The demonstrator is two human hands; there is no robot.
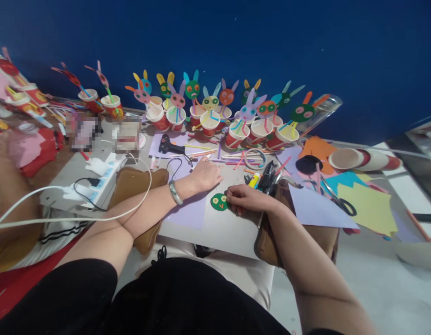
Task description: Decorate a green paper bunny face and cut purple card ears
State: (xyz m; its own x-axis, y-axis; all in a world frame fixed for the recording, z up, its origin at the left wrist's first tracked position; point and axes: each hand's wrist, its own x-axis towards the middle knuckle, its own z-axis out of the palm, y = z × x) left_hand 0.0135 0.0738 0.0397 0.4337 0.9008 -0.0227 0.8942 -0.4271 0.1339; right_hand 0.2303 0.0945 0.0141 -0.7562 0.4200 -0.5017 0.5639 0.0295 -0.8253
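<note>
My right hand pinches the right edge of a green paper face, a disc with pale round eyes and a small orange mouth. My left hand, a bangle on its wrist, is beyond the disc and to its left, beside the loose straws. Its fingers are curled, and whatever they hold is hidden. A black glue gun lies left of that hand on lilac paper. Close behind my right hand are a yellow glue stick and dark tools.
Paper cups with rabbit faces on straws line the back by the blue wall. A power strip and white cable are at left, near another person's arm. Coloured paper, scissors and tape lie right.
</note>
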